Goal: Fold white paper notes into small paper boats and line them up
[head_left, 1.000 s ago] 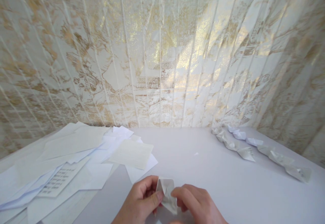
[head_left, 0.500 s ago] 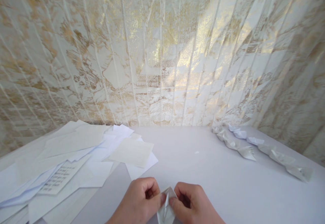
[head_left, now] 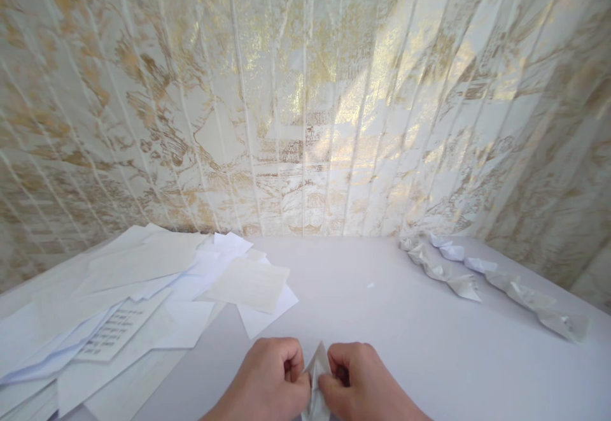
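Folded paper piece (head_left: 317, 362), one: I am holding it low at the centre of the head view, between my two hands, its pointed tip rising above the thumbs and its lower end running to the bottom edge of the view. Left hand (head_left: 274, 373), one: I am keeping its fingers curled and pinching the paper's left side with the thumb. Right hand (head_left: 360, 376), one: it is mirroring the left, fingers curled, thumb pressing on the paper's right side; what the hidden fingertips are doing underneath, I cannot tell. Table (head_left: 382, 338), one, pale and smooth: it is spreading beneath everything. Pile of loose sheets (head_left: 133, 268), white and cream: it is lying on the left, sheets overlapping at odd angles. Printed sheet (head_left: 112, 332), one: it is showing lines of dark text, too blurred for me to be reading. Paper scrap (head_left: 370, 285), one, tiny and white: it is lying beyond the right hand, well apart from it. Rows of folded pieces, two, on the right: the inner row (head_left: 436, 270) is showing greyish, the outer row (head_left: 515, 290) is running from white at its far end to greyish nearer me. Backdrop (head_left: 305, 102), white with gold-brown patterning: it is standing behind the table, catching light right of centre
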{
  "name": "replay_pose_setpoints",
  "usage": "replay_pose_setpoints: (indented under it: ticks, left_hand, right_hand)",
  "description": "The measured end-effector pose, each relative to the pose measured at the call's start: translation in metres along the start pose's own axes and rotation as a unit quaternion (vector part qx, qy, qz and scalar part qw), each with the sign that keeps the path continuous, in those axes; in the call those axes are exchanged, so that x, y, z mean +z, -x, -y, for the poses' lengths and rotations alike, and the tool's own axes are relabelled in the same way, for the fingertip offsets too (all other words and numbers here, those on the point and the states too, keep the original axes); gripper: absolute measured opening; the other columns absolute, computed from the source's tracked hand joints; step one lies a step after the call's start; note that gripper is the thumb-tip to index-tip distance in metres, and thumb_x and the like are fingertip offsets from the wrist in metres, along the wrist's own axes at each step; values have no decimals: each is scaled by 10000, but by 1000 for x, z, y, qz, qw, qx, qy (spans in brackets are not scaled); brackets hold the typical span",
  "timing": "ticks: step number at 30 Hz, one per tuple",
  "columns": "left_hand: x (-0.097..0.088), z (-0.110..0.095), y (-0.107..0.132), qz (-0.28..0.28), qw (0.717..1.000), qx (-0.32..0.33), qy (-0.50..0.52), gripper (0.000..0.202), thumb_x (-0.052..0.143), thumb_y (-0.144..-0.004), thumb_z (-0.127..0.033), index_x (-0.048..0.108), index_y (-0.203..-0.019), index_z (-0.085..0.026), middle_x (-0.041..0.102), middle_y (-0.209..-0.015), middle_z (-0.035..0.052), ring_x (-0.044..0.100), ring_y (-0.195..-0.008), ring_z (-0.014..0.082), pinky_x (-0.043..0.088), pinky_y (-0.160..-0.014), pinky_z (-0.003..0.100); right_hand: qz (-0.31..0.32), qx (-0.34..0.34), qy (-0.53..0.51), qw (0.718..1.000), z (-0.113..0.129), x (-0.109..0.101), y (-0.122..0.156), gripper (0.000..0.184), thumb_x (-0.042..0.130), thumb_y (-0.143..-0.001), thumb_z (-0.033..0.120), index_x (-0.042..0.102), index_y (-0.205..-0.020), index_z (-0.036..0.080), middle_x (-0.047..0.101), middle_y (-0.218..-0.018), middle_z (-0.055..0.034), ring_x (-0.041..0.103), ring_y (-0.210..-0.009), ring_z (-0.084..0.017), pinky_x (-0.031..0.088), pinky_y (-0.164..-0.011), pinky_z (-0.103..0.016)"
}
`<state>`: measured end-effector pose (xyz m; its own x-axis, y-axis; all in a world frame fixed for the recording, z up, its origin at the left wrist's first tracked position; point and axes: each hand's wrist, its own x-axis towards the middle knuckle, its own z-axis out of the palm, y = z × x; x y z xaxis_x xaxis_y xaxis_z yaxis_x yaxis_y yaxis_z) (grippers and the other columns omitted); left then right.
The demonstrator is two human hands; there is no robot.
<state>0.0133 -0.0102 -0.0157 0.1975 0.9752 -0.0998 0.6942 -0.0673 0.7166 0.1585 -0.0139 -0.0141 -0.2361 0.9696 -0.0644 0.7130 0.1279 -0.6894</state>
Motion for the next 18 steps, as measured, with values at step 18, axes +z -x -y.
replay_pose_setpoints:
  ticks: [18]
  left_hand:
    - [-3,-2,0,9,998,16,-61,148,398,-560,-142,313,-461,-211,329,-432,-82,347,-456,100,223,-429,200]
  right_hand:
    - [-3,-21,68,997,-2,0,0,180,452,-595,68,499,-447,158,499,-454,28,369,-454,-88,226,-422,-186]
